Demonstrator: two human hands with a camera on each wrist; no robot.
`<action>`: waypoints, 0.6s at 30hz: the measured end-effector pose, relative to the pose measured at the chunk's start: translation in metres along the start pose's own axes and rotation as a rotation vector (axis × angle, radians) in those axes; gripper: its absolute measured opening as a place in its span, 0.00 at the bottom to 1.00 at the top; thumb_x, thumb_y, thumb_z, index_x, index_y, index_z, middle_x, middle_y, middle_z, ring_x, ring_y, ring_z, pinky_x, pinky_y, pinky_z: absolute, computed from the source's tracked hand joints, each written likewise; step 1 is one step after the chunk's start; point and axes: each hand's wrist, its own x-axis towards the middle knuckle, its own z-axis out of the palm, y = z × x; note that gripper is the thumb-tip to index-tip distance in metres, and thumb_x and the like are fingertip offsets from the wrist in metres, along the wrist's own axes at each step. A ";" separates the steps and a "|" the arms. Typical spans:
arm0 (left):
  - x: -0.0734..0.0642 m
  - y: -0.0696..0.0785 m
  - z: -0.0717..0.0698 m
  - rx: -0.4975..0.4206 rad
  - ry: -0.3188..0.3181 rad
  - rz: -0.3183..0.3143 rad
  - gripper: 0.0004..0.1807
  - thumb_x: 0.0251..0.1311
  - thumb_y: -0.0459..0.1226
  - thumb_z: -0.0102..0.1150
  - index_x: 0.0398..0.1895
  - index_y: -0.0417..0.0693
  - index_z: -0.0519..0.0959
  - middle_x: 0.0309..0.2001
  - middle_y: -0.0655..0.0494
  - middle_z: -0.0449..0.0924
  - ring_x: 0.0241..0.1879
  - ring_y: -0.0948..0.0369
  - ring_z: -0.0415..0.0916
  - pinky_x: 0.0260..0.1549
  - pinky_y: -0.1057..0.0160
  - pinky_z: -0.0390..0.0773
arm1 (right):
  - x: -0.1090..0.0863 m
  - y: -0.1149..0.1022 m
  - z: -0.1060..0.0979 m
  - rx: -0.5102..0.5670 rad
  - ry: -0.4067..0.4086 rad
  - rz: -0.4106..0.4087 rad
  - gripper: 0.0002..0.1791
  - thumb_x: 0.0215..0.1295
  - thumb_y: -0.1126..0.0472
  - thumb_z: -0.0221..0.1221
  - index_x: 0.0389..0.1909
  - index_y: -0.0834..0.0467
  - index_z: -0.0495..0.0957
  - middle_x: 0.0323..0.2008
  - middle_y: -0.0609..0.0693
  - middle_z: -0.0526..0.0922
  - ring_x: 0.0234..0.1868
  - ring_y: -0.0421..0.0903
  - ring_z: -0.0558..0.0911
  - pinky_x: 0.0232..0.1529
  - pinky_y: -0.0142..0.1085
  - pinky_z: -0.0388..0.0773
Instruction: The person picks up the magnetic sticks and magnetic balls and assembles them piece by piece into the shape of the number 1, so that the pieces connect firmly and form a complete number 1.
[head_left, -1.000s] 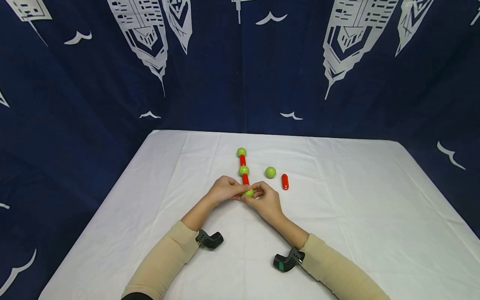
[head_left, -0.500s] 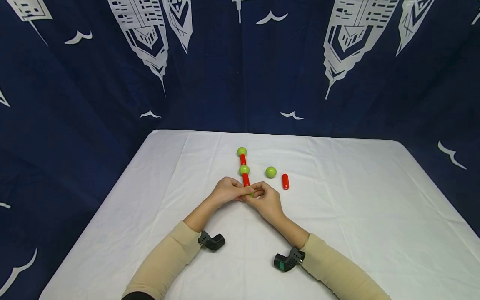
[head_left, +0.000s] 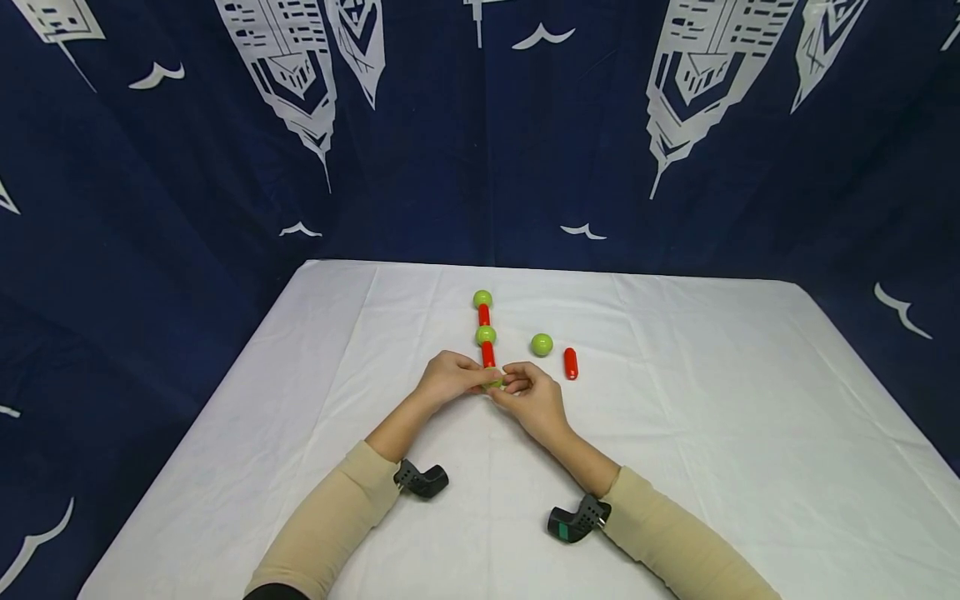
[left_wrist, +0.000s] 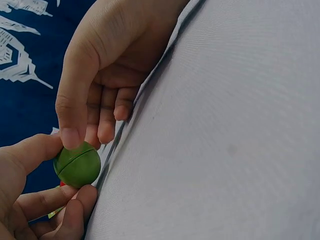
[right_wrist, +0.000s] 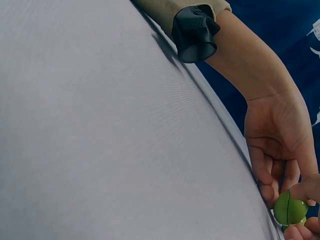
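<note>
Between the left hand (head_left: 450, 379) and the right hand (head_left: 534, 407) sits the near ball (left_wrist: 77, 167), low over the tabletop (head_left: 675, 400). Both hands grip it: each pinches with its thumb on one side and curled fingers on the other.

Handling: the ball is probably light, stiff and smooth, so it may roll or slip under uneven pressure. Fragility appears low, though the seam (left_wrist: 76, 161) around its middle (possibly a join between two halves) should be spared any prying. Hold at opposite sides with the fingertips, leaving the rod side uncovered.

Location: directly ahead of the left hand's fingertips, the near rod (head_left: 488, 355) meets the pinched ball; the exact joint is hidden by fingers. Farther ahead, in line, lie the middle ball (head_left: 486, 335), far rod (head_left: 483, 315) and far ball (head_left: 482, 299). Just beyond the right hand rests the loose ball (head_left: 542, 344); ahead and to its right, the loose rod (head_left: 571, 364).
</note>
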 end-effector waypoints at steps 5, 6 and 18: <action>0.001 -0.002 -0.001 -0.031 0.001 0.007 0.17 0.50 0.49 0.74 0.27 0.43 0.88 0.20 0.58 0.82 0.25 0.64 0.73 0.24 0.69 0.69 | 0.003 -0.004 -0.003 0.011 0.006 0.026 0.19 0.52 0.69 0.70 0.45 0.69 0.79 0.36 0.57 0.83 0.34 0.46 0.80 0.33 0.25 0.77; 0.001 -0.003 -0.002 -0.039 -0.001 0.009 0.17 0.50 0.49 0.74 0.28 0.43 0.88 0.20 0.57 0.82 0.25 0.64 0.74 0.25 0.69 0.70 | 0.004 -0.005 -0.004 0.013 0.007 0.030 0.19 0.52 0.69 0.70 0.45 0.69 0.79 0.36 0.57 0.83 0.34 0.46 0.80 0.33 0.25 0.77; 0.002 -0.004 -0.001 -0.041 0.005 -0.011 0.17 0.47 0.49 0.76 0.29 0.44 0.88 0.21 0.58 0.82 0.24 0.65 0.75 0.25 0.69 0.72 | 0.016 -0.015 -0.026 0.011 0.051 0.095 0.16 0.58 0.69 0.65 0.46 0.70 0.79 0.38 0.58 0.82 0.38 0.50 0.80 0.36 0.24 0.76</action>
